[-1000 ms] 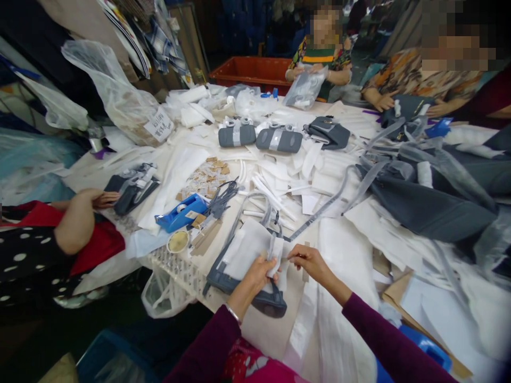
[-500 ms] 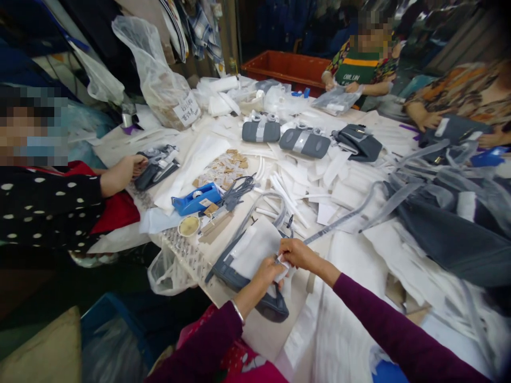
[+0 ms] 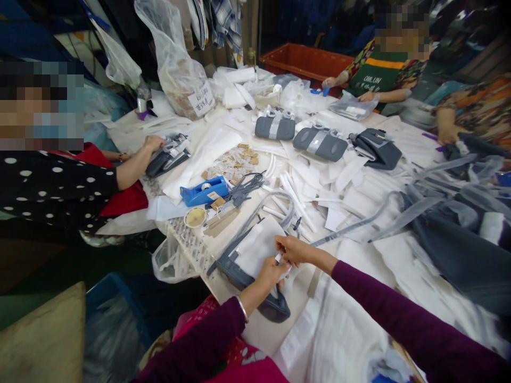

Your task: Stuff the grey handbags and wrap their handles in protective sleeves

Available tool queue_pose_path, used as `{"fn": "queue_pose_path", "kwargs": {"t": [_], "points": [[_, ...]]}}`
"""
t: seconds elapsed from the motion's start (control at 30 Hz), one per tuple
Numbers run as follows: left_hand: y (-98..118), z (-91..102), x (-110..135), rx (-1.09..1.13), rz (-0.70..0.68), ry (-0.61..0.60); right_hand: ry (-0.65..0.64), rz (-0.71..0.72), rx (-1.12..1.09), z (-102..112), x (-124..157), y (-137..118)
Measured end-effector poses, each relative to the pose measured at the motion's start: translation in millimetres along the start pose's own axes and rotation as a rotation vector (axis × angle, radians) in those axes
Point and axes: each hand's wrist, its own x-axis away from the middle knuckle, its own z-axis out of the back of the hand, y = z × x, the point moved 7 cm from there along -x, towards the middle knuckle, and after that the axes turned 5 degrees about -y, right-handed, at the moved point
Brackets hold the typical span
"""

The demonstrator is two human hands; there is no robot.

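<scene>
A dark grey bag (image 3: 233, 266) lies on the table in front of me, with a white sheet (image 3: 259, 244) over its upper face. At its right end my left hand (image 3: 272, 274) is closed, pinching a small white wrapping piece (image 3: 278, 257). My right hand (image 3: 293, 250) meets it from the right, fingers bent and closed at the same white piece. Its exact shape is mostly hidden by my fingers. A grey strap (image 3: 327, 239) in clear wrap runs off to the right of my hands.
Left of the bag are a blue tape dispenser (image 3: 204, 191), a small round tub (image 3: 195, 217) and scattered brown tags (image 3: 235, 162). Wrapped grey bags (image 3: 274, 126) stand farther back. A large grey bag (image 3: 451, 255) lies right. Co-workers handle bags around the table.
My view has shifted slightly left. My hands stay together at the bag's end, and less of the white piece shows. The co-worker at the back has moved one hand toward a blue object.
</scene>
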Motion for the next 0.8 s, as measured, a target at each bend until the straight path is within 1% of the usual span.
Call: {"fn": "queue_pose_path", "kwargs": {"t": [0.07, 0.13, 0.2, 0.3, 0.4, 0.47, 0.57, 0.63, 0.7, 0.8], "points": [[2, -0.4, 1, 0.018, -0.006, -0.005, -0.018, 0.024, 0.047, 3, 0, -8], [5, -0.7, 2, 0.035, -0.013, -0.006, -0.066, 0.050, 0.097, 3, 0, -14], [7, -0.8, 2, 0.048, -0.016, -0.003, -0.082, 0.079, 0.183, 3, -2, -17], [7, -0.5, 2, 0.063, -0.013, 0.000, -0.047, 0.115, 0.303, 4, -10, -20], [5, 0.9, 0, 0.075, 0.000, 0.013, -0.028, 0.139, 0.358, 1, -17, -19], [2, 2.6, 0, 0.081, 0.021, 0.033, -0.009, 0.157, 0.395, -3, -17, -19], [-2, 4.6, 0, 0.099, 0.048, 0.060, 0.066, 0.261, 0.480, -8, -7, -22], [-2, 5.0, 0, 0.116, 0.057, 0.067, 0.151, 0.348, 0.533, -10, 5, -23], [0, 4.8, 1, 0.130, 0.062, 0.066, 0.221, 0.397, 0.547, -11, 16, -20], [4, 3.8, 3, 0.141, 0.063, 0.048, 0.245, 0.457, 0.523, -13, 30, -14]]}}
